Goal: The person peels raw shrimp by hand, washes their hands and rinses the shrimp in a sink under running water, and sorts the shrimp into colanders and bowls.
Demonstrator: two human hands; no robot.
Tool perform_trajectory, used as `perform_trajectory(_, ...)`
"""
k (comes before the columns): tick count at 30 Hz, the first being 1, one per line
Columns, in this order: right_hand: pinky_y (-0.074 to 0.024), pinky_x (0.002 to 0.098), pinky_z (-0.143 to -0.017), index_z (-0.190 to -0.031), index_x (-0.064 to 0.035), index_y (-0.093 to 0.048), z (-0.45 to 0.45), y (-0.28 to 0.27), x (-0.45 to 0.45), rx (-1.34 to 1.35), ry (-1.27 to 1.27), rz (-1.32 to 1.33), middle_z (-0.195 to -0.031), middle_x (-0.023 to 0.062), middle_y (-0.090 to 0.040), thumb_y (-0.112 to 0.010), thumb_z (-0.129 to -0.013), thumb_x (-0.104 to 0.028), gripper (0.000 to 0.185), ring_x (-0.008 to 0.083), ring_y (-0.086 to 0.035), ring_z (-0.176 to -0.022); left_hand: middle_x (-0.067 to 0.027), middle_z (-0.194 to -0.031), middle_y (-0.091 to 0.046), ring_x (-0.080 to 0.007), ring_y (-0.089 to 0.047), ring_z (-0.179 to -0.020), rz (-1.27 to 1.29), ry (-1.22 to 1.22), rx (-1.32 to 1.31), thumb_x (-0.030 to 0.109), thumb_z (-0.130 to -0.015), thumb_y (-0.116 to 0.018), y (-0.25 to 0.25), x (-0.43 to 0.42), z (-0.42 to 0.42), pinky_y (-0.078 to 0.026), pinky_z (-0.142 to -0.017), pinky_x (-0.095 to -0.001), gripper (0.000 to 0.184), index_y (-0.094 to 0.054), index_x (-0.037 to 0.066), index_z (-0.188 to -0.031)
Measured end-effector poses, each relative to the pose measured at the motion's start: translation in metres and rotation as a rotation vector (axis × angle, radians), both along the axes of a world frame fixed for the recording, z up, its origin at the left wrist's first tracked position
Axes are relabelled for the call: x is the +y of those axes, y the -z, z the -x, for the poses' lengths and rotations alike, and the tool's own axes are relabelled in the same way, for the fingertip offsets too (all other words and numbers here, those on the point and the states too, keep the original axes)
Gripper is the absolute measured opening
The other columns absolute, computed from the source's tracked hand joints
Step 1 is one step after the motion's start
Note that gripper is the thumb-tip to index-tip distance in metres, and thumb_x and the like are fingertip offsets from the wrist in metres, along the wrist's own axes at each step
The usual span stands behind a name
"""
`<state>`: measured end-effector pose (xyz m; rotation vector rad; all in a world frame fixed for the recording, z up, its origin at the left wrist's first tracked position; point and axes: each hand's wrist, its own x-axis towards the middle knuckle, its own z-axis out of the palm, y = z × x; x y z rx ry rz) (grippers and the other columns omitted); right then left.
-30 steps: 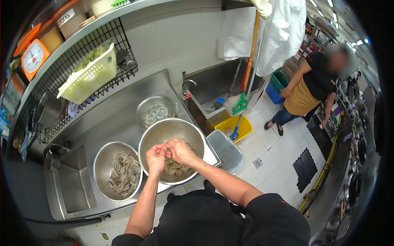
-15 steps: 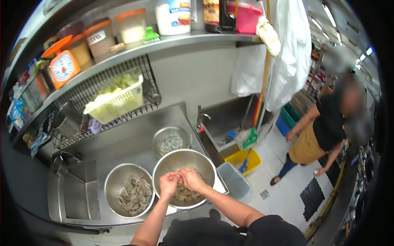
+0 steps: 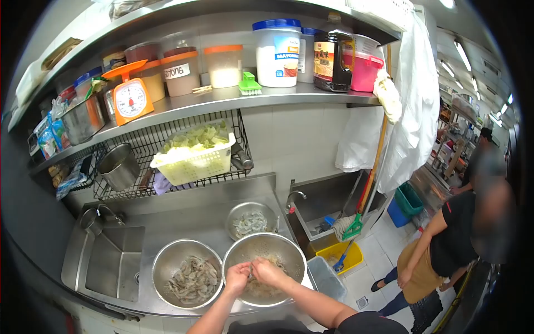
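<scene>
My left hand [image 3: 238, 279] and my right hand [image 3: 269, 271] meet over a large steel bowl [image 3: 298, 257], fingers pinched together. A small greyish shrimp [image 3: 251, 268] is between the fingertips, mostly hidden by them. Brownish shell scraps in cloudy liquid [image 3: 260, 291] lie in the bowl below. To the left, another large steel bowl [image 3: 159, 270] holds a heap of grey unpeeled shrimp [image 3: 193, 280]. Behind my hands stands a smaller steel bowl [image 3: 232, 216] with pale peeled shrimp [image 3: 250, 222].
The steel counter [image 3: 183, 220] has a sink [image 3: 111, 267] at left. Above are a rack with a basket of lettuce [image 3: 194, 161] and a shelf with a scale [image 3: 132, 101] and tubs. A co-worker [image 3: 439, 234] stands at right, near a yellow bucket [image 3: 347, 256] and mop.
My view has tilted up, showing more of the shelf. Both hands stay pinched together over the same bowl. The co-worker appears nearer, and a second person shows behind.
</scene>
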<state>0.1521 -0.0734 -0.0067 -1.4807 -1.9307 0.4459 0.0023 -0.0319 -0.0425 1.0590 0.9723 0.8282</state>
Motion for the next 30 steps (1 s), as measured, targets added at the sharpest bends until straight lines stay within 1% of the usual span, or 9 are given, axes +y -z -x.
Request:
perform_trajectory(2, -0.0504, 0.0487, -0.066, -0.089, 0.0023, -0.061, 0.004, 0.006, 0.0, -0.182, 0.042, 0.0, -0.086, 0.0233, -0.064, -0.057, -0.085, -0.012, 0.015, 0.0435, -0.063, -0.073, -0.0089, -0.089, -0.07, -0.0094, -0.062, -0.078, -0.037, -0.022, 0.045, -0.002, -0.088, -0.057, -0.002, -0.006, 0.001, -0.048, -0.069, -0.0213, 0.023, -0.062, -0.006, -0.11)
perform_trajectory(5, -0.0512, 0.0486, -0.062, -0.083, 0.0025, -0.062, 0.013, -0.009, -0.002, -0.221, 0.069, 0.042, -0.081, 0.0238, -0.065, -0.059, -0.084, -0.015, 0.018, 0.043, -0.064, -0.068, -0.0086, -0.087, -0.07, -0.0097, -0.063, -0.077, -0.089, -0.053, 0.101, -0.001, -0.089, -0.057, 0.001, -0.005, 0.0, -0.049, -0.069, -0.0224, 0.02, -0.064, -0.005, -0.107)
perform_trajectory(8, -0.0517, 0.0475, -0.065, -0.082, 0.0024, -0.063, 0.012, 0.014, 0.012, -0.133, 0.012, 0.102, -0.08, 0.0244, -0.064, -0.059, -0.083, -0.017, 0.02, 0.0409, -0.065, -0.072, -0.0084, -0.086, -0.07, -0.0107, -0.063, -0.074, -0.048, -0.106, 0.093, 0.0, -0.088, -0.061, -0.012, -0.007, 0.005, -0.05, -0.069, -0.0234, 0.018, -0.065, -0.005, -0.105)
perform_trajectory(15, -0.0514, 0.0451, -0.068, -0.084, -0.0016, -0.066, 0.023, -0.002, 0.021, -0.055, -0.002, 0.061, -0.08, 0.0216, -0.065, -0.062, -0.082, -0.019, 0.018, 0.0386, -0.065, -0.077, -0.0113, -0.087, -0.07, -0.0137, -0.065, -0.074, 0.049, -0.058, -0.028, 0.003, -0.085, -0.067, -0.005, 0.009, 0.032, -0.051, -0.068, -0.0242, 0.017, -0.065, -0.006, -0.1)
perform_trajectory(18, -0.0522, 0.0399, -0.066, -0.086, -0.003, -0.067, 0.026, 0.002, 0.021, 0.003, 0.018, 0.064, -0.078, 0.0191, -0.066, -0.062, -0.081, -0.016, 0.015, 0.0319, -0.066, -0.072, -0.0111, -0.09, -0.07, -0.0143, -0.065, -0.076, 0.14, 0.071, -0.125, 0.005, -0.086, -0.068, -0.011, 0.015, 0.05, -0.051, -0.068, -0.0241, 0.021, -0.063, -0.007, -0.104)
perform_trajectory(20, -0.0513, 0.0329, -0.063, -0.09, -0.0038, -0.068, 0.025, 0.002, 0.017, 0.154, 0.038, 0.218, -0.074, 0.013, -0.066, -0.063, -0.08, -0.011, 0.013, 0.0192, -0.064, -0.065, -0.0113, -0.095, -0.067, -0.0166, -0.065, -0.081, 0.282, 0.265, -0.24, 0.007, -0.089, -0.064, -0.018, 0.021, 0.063, -0.052, -0.068, -0.0252, 0.024, -0.059, -0.007, -0.108)
perform_trajectory(23, -0.0489, 0.0323, -0.06, -0.088, -0.0032, -0.068, 0.035, -0.013, 0.006, 0.211, 0.037, 0.283, -0.067, 0.0108, -0.063, -0.065, -0.078, -0.011, 0.013, 0.0151, -0.06, -0.061, -0.0108, -0.094, -0.066, -0.0179, -0.065, -0.081, 0.442, 0.451, -0.224, 0.007, -0.09, -0.063, -0.014, 0.032, 0.078, -0.054, -0.068, -0.0269, 0.021, -0.059, -0.006, -0.106)
perform_trajectory(24, -0.0477, 0.0266, -0.062, -0.09, -0.0038, -0.069, 0.037, -0.009, 0.005, 0.225, 0.035, 0.277, -0.069, 0.002, -0.063, -0.067, -0.077, -0.008, 0.014, 0.0074, -0.056, -0.065, -0.0108, -0.093, -0.065, -0.0189, -0.065, -0.081, 0.472, 0.473, -0.236, 0.004, -0.089, -0.063, -0.013, 0.032, 0.081, -0.055, -0.068, -0.0275, 0.017, -0.061, -0.006, -0.102)
perform_trajectory(30, -0.0477, 0.0268, -0.063, -0.09, -0.0028, -0.069, 0.047, -0.015, 0.001, 0.217, 0.026, 0.332, -0.074, 0.003, -0.064, -0.066, -0.078, -0.007, 0.013, 0.0081, -0.056, -0.067, -0.0134, -0.088, -0.065, -0.0194, -0.066, -0.08, 0.704, 0.481, -0.431, -0.003, -0.088, -0.059, 0.015, 0.042, 0.083, -0.058, -0.072, -0.0246, 0.009, -0.061, -0.008, -0.095)
